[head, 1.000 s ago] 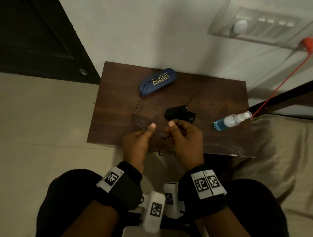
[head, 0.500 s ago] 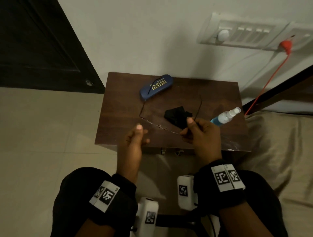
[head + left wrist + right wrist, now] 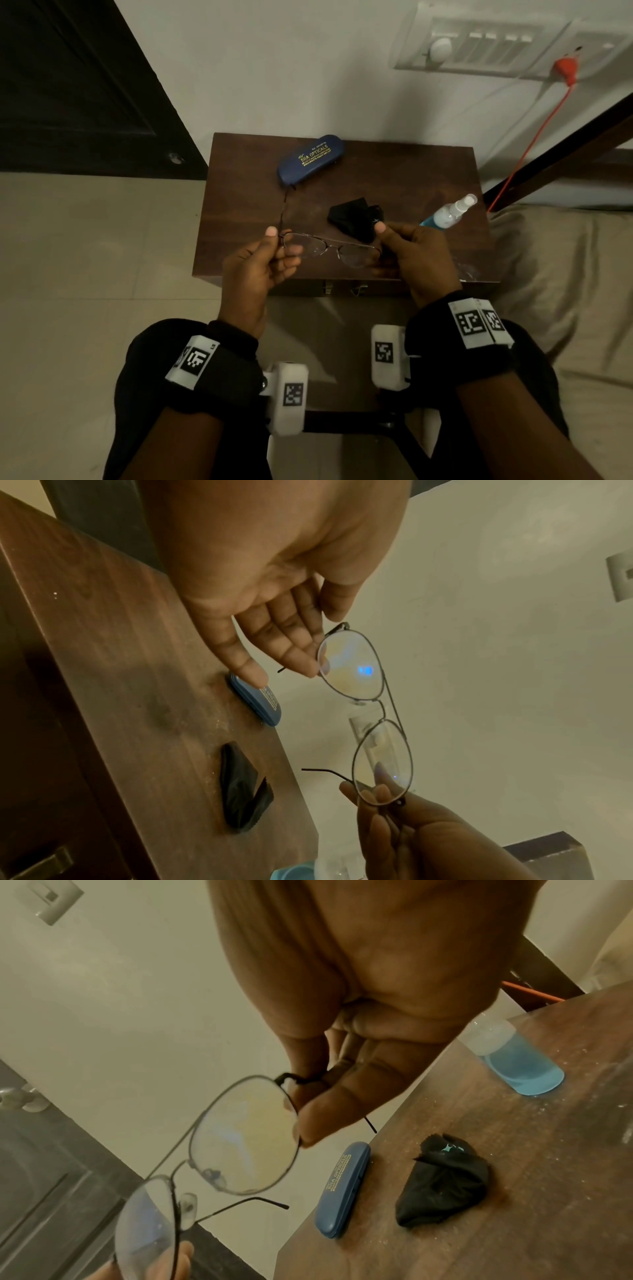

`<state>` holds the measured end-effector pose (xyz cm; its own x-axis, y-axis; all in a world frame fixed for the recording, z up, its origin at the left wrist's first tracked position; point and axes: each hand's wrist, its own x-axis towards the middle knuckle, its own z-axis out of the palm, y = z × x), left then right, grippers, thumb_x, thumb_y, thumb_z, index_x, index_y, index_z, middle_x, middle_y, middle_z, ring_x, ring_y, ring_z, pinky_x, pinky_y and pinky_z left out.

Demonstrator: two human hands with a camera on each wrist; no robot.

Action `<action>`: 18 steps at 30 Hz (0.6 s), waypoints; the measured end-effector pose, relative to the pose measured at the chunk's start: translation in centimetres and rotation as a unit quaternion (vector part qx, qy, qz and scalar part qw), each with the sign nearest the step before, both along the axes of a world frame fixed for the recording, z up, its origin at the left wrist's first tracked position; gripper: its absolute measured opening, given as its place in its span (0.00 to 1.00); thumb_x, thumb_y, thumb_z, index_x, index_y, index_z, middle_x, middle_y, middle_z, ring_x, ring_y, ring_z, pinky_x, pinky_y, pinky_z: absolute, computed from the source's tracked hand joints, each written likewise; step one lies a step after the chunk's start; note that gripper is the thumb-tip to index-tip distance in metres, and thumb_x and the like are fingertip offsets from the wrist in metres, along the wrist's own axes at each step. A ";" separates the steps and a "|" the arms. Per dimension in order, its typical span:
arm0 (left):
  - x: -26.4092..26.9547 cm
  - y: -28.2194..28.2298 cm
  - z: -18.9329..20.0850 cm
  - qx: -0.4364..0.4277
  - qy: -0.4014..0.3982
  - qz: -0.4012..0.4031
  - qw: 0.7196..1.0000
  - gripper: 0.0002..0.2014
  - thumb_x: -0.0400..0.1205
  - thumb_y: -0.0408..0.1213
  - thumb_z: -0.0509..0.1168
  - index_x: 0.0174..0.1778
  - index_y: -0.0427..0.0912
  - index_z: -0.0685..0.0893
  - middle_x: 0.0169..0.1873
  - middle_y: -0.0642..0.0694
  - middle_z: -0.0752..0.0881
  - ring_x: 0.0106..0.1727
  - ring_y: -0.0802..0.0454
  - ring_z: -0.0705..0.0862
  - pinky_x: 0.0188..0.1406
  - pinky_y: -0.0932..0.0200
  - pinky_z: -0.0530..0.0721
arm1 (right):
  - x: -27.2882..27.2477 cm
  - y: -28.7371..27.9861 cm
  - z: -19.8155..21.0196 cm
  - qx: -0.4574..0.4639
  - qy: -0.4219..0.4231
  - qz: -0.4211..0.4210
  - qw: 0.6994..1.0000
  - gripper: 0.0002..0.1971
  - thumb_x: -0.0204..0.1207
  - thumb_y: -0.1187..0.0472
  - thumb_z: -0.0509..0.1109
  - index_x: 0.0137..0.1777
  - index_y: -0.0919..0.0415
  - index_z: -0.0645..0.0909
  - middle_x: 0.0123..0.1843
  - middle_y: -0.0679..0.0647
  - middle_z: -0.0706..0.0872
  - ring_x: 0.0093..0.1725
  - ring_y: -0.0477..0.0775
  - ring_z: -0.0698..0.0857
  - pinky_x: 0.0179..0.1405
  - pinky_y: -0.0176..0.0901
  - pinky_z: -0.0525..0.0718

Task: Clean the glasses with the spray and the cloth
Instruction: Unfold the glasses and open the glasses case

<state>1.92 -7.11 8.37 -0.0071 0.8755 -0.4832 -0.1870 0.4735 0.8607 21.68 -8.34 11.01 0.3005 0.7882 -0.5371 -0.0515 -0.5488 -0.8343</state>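
Over the dark wooden table [image 3: 239,192] we hold the glasses [image 3: 330,247], thin, light, easily bent wire, left hand [image 3: 255,270] and right hand [image 3: 416,257] each pinching a hinge corner, lenses between our fingertips, cloth [image 3: 352,219] just beyond.

Bedroom: bedside table [image 3: 239,192], bedsheet [image 3: 565,274]

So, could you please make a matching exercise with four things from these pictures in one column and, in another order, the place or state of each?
Things:
1. thin metal-framed glasses
2. dark blue hard glasses case
3. crumpled black cloth
4. clear spray bottle of blue liquid

Places or states:
A. lying on its side at the table's right
B. held up by both hands
C. at the table's far edge, closed
D. bunched mid-table, untouched

Pairs: 1-B, 2-C, 3-D, 4-A
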 end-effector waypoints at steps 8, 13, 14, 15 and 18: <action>-0.3 -0.2 0.3 -0.012 0.049 -0.025 0.998 0.13 0.85 0.41 0.61 0.38 0.41 0.85 0.32 0.45 0.92 0.35 0.52 0.90 0.45 0.51 0.87 | -0.3 -0.6 0.1 0.052 0.025 -0.078 0.995 0.10 0.78 0.59 0.69 0.55 0.61 0.83 0.36 0.56 0.88 0.34 0.48 0.90 0.36 0.42 0.90; -0.4 -0.3 0.4 -0.043 0.031 -0.020 0.998 0.11 0.84 0.41 0.61 0.41 0.43 0.86 0.28 0.46 0.91 0.32 0.53 0.89 0.43 0.54 0.88 | -0.2 -0.7 -0.1 0.039 0.021 -0.073 0.996 0.07 0.78 0.57 0.69 0.46 0.61 0.84 0.37 0.56 0.89 0.34 0.47 0.90 0.33 0.39 0.89; -0.3 -0.3 0.4 -0.049 0.024 -0.020 0.998 0.11 0.84 0.41 0.61 0.42 0.43 0.87 0.29 0.46 0.91 0.32 0.53 0.89 0.43 0.55 0.88 | -0.2 -0.6 0.0 0.039 0.018 -0.072 0.997 0.08 0.78 0.57 0.68 0.44 0.60 0.83 0.37 0.55 0.90 0.33 0.46 0.90 0.32 0.38 0.89; -0.4 -0.3 0.5 -0.054 0.018 -0.018 0.998 0.11 0.84 0.42 0.62 0.42 0.43 0.87 0.29 0.46 0.91 0.33 0.53 0.89 0.42 0.56 0.88 | -0.2 -0.6 -0.1 0.039 0.016 -0.071 0.997 0.08 0.79 0.56 0.68 0.43 0.60 0.83 0.37 0.55 0.90 0.33 0.46 0.90 0.32 0.38 0.89; -0.5 -0.3 0.5 -0.065 0.006 -0.011 0.998 0.12 0.82 0.44 0.64 0.41 0.43 0.89 0.30 0.44 0.90 0.32 0.53 0.90 0.36 0.59 0.90 | -0.3 -0.7 -0.2 0.039 0.012 -0.066 0.997 0.10 0.80 0.54 0.66 0.43 0.60 0.83 0.35 0.53 0.90 0.33 0.46 0.90 0.32 0.37 0.89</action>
<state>1.40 -7.41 8.89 0.0041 0.8049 -0.5934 -0.1655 0.5858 0.7934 21.37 -9.00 10.82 0.3920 0.7823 -0.4841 -0.1387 -0.4700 -0.8717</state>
